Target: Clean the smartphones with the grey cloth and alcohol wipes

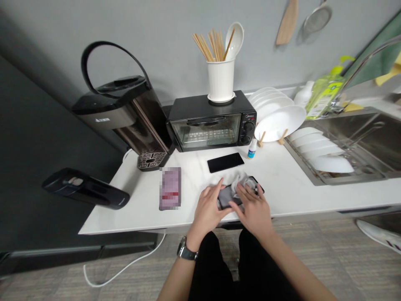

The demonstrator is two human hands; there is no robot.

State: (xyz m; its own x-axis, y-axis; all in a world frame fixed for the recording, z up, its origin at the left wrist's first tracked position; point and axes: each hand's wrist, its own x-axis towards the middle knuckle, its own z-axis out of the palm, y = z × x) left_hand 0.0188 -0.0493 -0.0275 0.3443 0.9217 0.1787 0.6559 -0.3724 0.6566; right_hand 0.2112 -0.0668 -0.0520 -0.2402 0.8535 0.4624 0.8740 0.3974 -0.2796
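Observation:
A dark smartphone lies on the white counter near its front edge. My left hand grips its left end, thumb at the near side and fingers at the far side. My right hand presses a crumpled grey-white cloth onto the phone's right part, fingers bent over it. The cloth and fingers hide much of that part. Just behind lies a second black smartphone, screen up. A small white bottle with a blue label stands to its right. A blurred-out purple phone-shaped item lies left of my hands.
Behind stands a toaster oven with a white utensil holder on top. At left are a drink dispenser and a dark flask by the counter's edge. Racked plates and a sink holding bowls are at right.

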